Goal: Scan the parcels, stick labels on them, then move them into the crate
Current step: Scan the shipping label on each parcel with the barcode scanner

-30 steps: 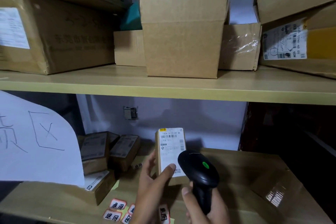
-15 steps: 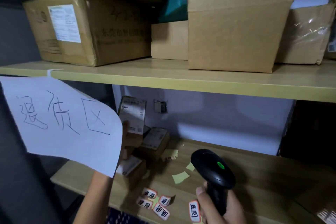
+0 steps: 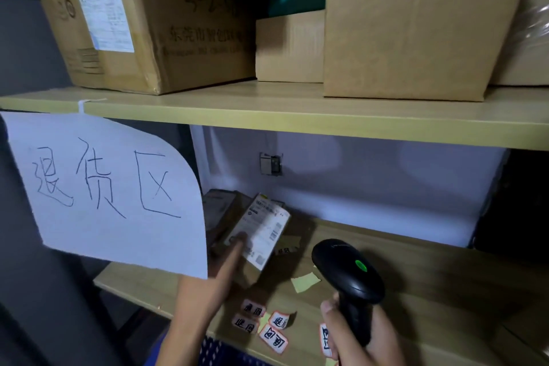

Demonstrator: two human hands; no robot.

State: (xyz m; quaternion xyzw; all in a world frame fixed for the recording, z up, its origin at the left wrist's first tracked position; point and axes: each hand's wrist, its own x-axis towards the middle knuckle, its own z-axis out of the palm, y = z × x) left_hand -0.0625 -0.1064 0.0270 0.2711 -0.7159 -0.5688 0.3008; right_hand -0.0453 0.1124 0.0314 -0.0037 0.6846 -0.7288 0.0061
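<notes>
Left hand (image 3: pixel 228 264): extended past the lower edge of the paper sign (image 3: pixel 104 190), thumb pressed on the white printed face of a small parcel (image 3: pixel 261 232); remaining fingers hidden behind the parcel, grip closed around it. Parcel tilted, label face turned up and toward the camera, held just above the lower shelf (image 3: pixel 416 291) and in front of a stack of similar small cartons (image 3: pixel 221 208) at the back left of that shelf.

Right hand (image 3: pixel 353 333): wrapped around the handle of a black barcode scanner (image 3: pixel 347 273), to the right of the parcel and apart from it. Scanner head raised above the lower shelf, green indicator lit on its top surface, nose directed toward the parcel.

Red-bordered labels (image 3: pixel 267 327) with handwritten characters: scattered on the front edge of the lower shelf, between the two hands. Yellow backing scrap (image 3: pixel 306 282) on the shelf just left of the scanner.

Paper sign taped to the front edge of the upper shelf (image 3: pixel 297 116), hanging down left of the parcel and covering part of the left forearm. Large cardboard boxes (image 3: pixel 416 24) lined up on the upper shelf. Wall socket (image 3: pixel 271 164) on the back wall above the parcel.
</notes>
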